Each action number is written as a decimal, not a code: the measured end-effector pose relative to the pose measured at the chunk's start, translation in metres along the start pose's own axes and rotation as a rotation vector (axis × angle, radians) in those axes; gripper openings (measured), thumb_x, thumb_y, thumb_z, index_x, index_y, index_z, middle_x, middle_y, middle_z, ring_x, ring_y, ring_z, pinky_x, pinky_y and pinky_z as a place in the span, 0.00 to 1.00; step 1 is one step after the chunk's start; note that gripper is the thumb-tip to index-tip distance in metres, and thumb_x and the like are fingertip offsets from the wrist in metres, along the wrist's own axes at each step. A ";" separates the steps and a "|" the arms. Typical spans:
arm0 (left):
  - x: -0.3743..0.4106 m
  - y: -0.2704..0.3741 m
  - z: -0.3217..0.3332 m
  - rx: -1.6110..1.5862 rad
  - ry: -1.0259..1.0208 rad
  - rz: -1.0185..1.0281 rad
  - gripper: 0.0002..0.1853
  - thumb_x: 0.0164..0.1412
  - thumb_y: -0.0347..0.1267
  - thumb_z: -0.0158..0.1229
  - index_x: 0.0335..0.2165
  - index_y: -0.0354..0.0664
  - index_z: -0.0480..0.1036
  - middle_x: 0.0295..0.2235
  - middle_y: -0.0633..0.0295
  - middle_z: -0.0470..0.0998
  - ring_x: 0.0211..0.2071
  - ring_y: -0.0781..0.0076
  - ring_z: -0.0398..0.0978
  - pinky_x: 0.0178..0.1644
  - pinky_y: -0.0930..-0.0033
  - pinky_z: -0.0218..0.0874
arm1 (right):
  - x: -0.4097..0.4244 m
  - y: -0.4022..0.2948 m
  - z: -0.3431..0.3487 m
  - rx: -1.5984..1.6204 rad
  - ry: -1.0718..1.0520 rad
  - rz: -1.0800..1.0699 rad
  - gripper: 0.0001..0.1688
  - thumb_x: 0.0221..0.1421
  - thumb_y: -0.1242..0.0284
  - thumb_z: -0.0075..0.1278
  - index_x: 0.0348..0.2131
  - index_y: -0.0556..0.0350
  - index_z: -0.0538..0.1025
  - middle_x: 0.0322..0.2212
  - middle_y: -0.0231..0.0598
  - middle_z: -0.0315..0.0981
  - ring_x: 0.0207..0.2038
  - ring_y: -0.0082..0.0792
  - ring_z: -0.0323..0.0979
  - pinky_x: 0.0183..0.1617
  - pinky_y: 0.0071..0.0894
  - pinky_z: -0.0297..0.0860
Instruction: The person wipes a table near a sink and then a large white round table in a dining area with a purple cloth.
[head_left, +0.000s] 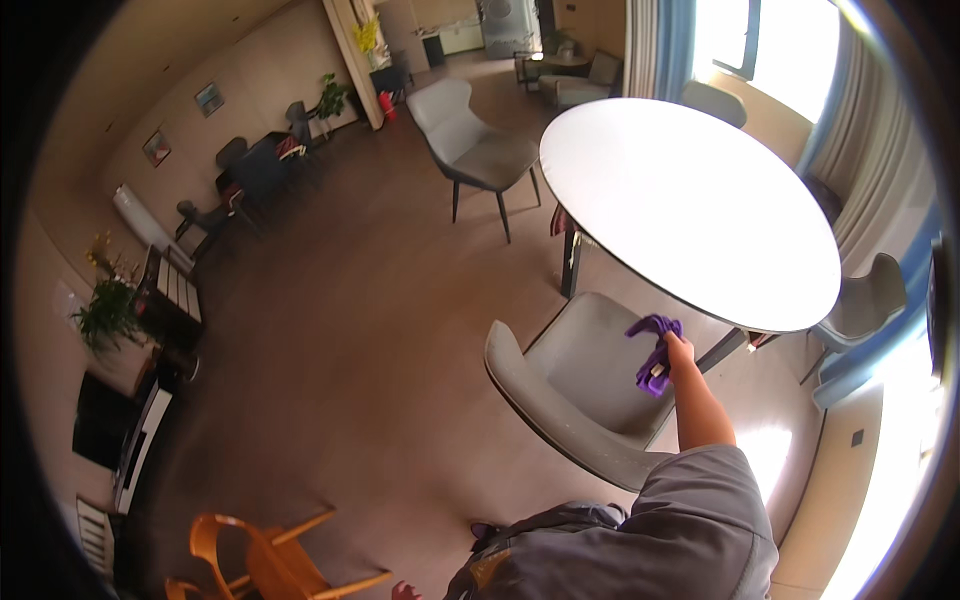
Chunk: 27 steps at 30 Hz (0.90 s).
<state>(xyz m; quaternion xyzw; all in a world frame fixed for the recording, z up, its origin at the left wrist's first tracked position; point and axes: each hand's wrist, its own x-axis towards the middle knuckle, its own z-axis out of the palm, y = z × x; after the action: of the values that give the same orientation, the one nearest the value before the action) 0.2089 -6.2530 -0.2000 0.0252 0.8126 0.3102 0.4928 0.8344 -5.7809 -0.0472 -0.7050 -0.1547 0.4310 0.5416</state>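
Observation:
My right hand (679, 349) is closed around a bunched purple cloth (655, 376), which hangs over the seat of a grey upholstered chair (581, 352). I cannot tell whether the cloth touches the seat. Just beyond the hand stands an oval white-topped table (682, 210), its surface washed out by glare. Only the fingertips of my left hand (406, 591) show at the bottom edge, near an orange-brown wooden chair (281, 559). The rest of that hand is cut off.
Another grey chair (491, 154) stands at the table's far left, and one (862, 307) at its right by the curtains (874, 180). Along the left wall are a potted plant (112, 315) and a dark screen (105, 420). Dark chairs (262, 169) surround a table farther back.

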 end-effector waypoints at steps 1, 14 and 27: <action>0.019 0.021 -0.009 0.012 -0.020 0.005 0.20 0.54 0.46 0.48 0.37 0.43 0.72 0.35 0.55 0.73 0.35 0.65 0.67 0.35 0.53 0.58 | -0.006 0.002 -0.006 0.018 0.064 -0.002 0.15 0.42 0.69 0.50 0.31 0.61 0.73 0.21 0.36 0.69 0.21 0.30 0.68 0.26 0.31 0.65; 0.187 0.243 0.027 0.427 -0.375 0.090 0.33 0.50 0.58 0.52 0.46 0.45 0.67 0.41 0.51 0.73 0.46 0.55 0.67 0.55 0.39 0.49 | -0.096 0.003 -0.006 0.173 0.427 0.083 0.12 0.44 0.69 0.48 0.29 0.60 0.71 0.20 0.36 0.67 0.19 0.33 0.66 0.24 0.34 0.65; 0.350 0.506 0.107 0.509 -0.373 0.136 0.15 0.57 0.34 0.46 0.41 0.38 0.68 0.24 0.58 0.72 0.19 0.70 0.69 0.18 0.69 0.60 | -0.024 -0.039 0.140 0.130 0.378 0.129 0.12 0.43 0.70 0.49 0.29 0.60 0.73 0.21 0.36 0.69 0.22 0.30 0.68 0.28 0.31 0.65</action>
<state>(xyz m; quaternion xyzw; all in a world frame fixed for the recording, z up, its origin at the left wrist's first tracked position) -0.0177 -5.6728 -0.2421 0.2583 0.7561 0.1194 0.5894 0.7214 -5.6953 -0.0078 -0.7452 0.0231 0.3340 0.5768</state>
